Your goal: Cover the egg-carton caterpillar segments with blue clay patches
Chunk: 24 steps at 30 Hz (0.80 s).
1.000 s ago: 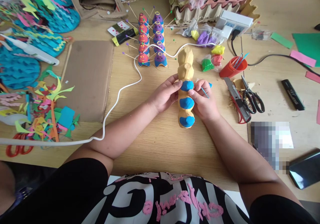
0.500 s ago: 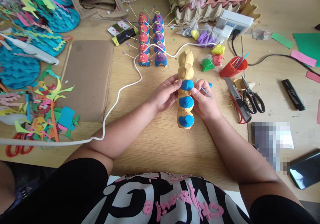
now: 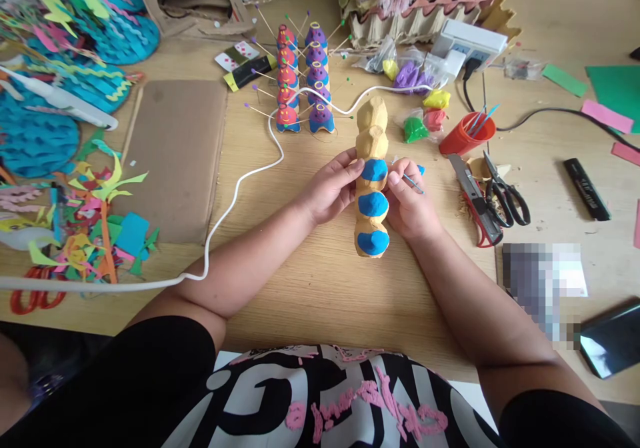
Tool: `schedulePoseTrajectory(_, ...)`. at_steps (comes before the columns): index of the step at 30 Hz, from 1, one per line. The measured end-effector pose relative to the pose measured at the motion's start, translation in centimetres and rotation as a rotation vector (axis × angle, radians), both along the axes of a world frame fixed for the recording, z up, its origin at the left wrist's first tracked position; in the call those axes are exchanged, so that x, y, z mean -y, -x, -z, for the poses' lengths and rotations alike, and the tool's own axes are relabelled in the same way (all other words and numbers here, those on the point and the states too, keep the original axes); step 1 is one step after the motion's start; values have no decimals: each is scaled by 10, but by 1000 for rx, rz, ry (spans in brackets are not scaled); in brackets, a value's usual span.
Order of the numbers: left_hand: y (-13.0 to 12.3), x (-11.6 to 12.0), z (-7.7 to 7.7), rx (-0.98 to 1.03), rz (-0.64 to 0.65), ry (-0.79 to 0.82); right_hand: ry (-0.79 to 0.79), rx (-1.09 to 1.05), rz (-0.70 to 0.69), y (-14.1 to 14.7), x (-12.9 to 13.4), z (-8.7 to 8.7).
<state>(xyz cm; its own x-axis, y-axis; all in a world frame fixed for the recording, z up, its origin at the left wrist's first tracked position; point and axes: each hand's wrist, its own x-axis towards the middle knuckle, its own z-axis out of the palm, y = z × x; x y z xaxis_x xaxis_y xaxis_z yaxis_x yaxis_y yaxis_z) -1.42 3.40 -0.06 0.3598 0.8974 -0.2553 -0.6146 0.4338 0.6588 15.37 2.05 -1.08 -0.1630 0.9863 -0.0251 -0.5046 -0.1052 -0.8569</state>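
An egg carton strip (image 3: 371, 145) of tan cups stands lengthwise in front of me, with blue modelling clay (image 3: 373, 204) covering the faces of its three nearer cups. My left hand (image 3: 333, 188) grips the strip from the left, thumb beside the upper blue patch. At its right edge is my right hand (image 3: 413, 198), closed around a thin blue stick (image 3: 414, 183) that points to the lower right. A small piece of blue clay (image 3: 421, 169) shows just behind the right fingers. Further back stand finished-looking red (image 3: 287, 116) and purple (image 3: 320, 116) egg carton figures with pins.
A white cable (image 3: 240, 181) crosses the table and my left forearm. To the right are a red cup (image 3: 467, 135), a box cutter (image 3: 475, 198), black scissors (image 3: 507, 198) and a phone (image 3: 613, 338). Cardboard (image 3: 173, 161) and paper scraps (image 3: 105, 225) lie left. Bagged clay (image 3: 415, 129) sits ahead.
My right thumb and the blue stick have drawn slightly away to the right from the upper blue patch. The left hand and strip stay nearly still.
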Motion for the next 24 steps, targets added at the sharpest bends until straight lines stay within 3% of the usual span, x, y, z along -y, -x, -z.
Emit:
schedulePoseTrajectory(9,2,-4,10,-33,34,-106,71,-23,4,-1,-3,3)
schedulePoseTrajectory(14,4,-3,8,-30,71,-136,88,-22,-9,-4,-3,4)
schedulePoseTrajectory(24,2,0,6,-88,25,-195,63,-42,-11,-3,-4,5)
